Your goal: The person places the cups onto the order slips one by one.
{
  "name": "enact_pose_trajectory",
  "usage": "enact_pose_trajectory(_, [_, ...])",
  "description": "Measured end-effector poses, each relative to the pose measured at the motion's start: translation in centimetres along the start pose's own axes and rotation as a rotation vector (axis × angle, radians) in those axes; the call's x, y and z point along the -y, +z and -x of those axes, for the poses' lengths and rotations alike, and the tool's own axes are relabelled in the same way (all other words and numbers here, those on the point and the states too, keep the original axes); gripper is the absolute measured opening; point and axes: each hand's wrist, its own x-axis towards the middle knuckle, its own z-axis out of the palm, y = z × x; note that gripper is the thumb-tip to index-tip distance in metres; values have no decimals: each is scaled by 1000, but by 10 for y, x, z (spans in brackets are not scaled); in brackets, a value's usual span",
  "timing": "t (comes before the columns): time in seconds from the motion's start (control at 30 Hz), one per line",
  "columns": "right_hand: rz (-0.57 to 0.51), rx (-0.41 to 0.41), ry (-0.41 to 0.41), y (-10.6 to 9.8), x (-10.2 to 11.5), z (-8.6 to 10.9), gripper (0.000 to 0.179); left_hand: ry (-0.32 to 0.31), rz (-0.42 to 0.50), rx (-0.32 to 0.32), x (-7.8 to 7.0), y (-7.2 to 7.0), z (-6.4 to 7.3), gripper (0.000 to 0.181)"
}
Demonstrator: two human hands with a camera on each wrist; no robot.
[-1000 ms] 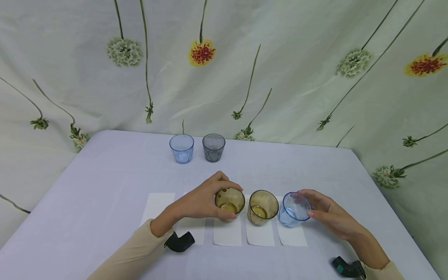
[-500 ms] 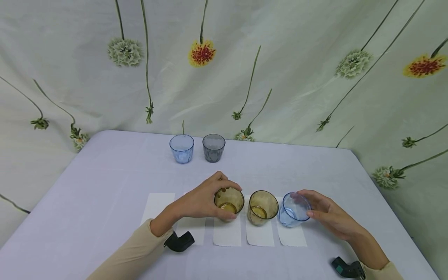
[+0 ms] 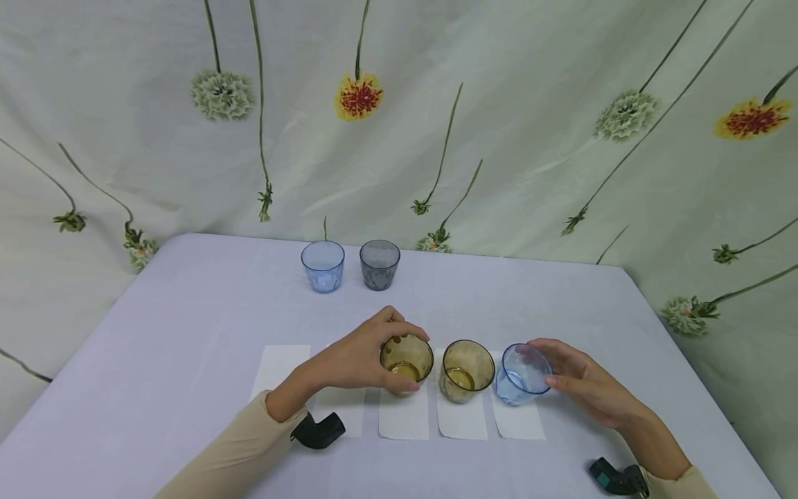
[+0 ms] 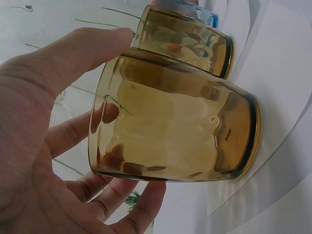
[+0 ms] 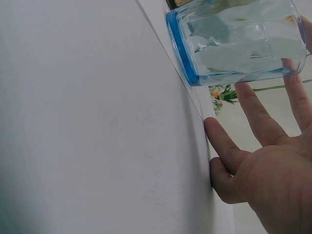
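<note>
My left hand (image 3: 364, 355) grips an amber glass (image 3: 406, 357) by its side, with thumb and fingers round the rim end. In the left wrist view that amber glass (image 4: 170, 117) fills the middle, its base close over the white paper. A second amber glass (image 3: 466, 374) stands just right of it, and no hand touches it. My right hand (image 3: 582, 378) holds a light blue glass (image 3: 517, 388) at its right side between thumb and fingers. Seen from the right wrist, two fingers reach the wall of the blue glass (image 5: 234, 44), while the lower fingers rest near the tabletop.
Several white paper slips (image 3: 404, 419) lie in a row under and beside the glasses. Toward the back edge stand another blue glass (image 3: 323, 269) and a grey glass (image 3: 379, 269). Behind the white-covered table (image 3: 187, 312) hangs a flowered cloth (image 3: 530, 90).
</note>
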Motion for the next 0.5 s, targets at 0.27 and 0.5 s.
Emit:
enact_pose_trajectory(0.27, [0,-2,2,0,0,0,51,0,-3,6,0,0,0,59])
enact_pose_trajectory(0.5, [4,-9,8,1,1,0,50,1,-10,8,0,0,0,59])
